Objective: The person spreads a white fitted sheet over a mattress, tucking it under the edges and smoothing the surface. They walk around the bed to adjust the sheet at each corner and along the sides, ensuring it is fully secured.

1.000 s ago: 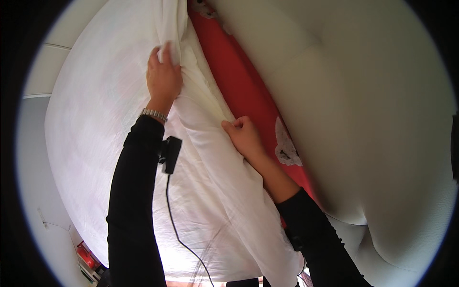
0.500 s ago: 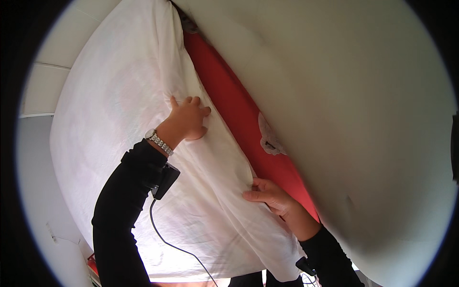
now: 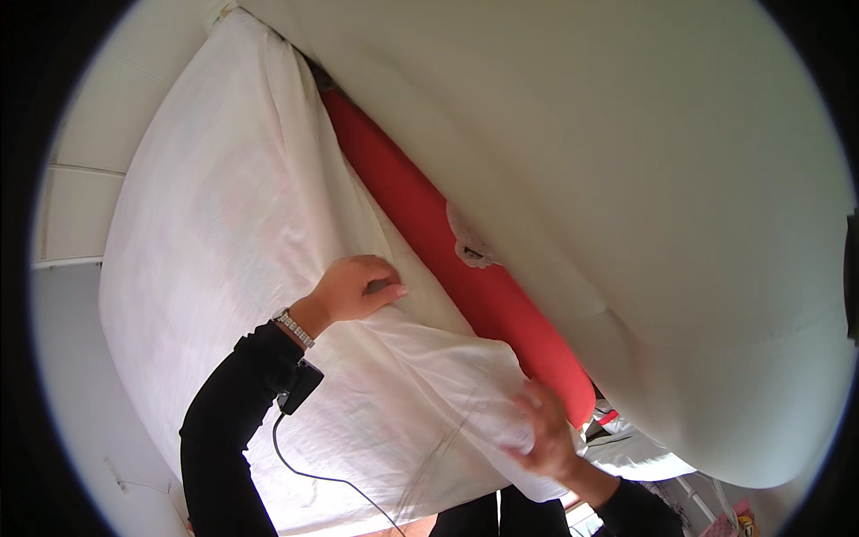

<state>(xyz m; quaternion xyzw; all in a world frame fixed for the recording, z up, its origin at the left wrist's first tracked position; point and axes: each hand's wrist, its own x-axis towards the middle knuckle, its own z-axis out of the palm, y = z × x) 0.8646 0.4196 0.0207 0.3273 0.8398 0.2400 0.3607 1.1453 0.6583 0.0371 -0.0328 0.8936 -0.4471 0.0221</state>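
A wide white cloth [image 3: 215, 206], with faint pink patches showing through, spreads before me and falls in folds along its right side. My left hand [image 3: 353, 288], with a silver watch at the wrist, rests on those folds; its fingers curl toward the thumb and bunch the fabric, though the fingertips are partly hidden. Lower right, my right hand [image 3: 548, 434] is smeared by motion, its fingers spread over the cloth's lower right corner. Beyond the cloth's edge runs a long red fabric strip [image 3: 429, 242], with a greyish patterned patch [image 3: 470, 243] at its far side.
A large smooth pale surface [image 3: 626, 179] fills the right. From a black device [image 3: 300, 387] at my left forearm, a cable [image 3: 322, 479] hangs over the cloth. White fabric [image 3: 631, 456] and small items lie under the pale surface at lower right. Grey wall [image 3: 72, 358] stands left.
My left hand has come down and slightly right along the cloth, fingers curling more. My right hand has let go of the cloth's edge and moved lower. The edge there has shifted and crumpled.
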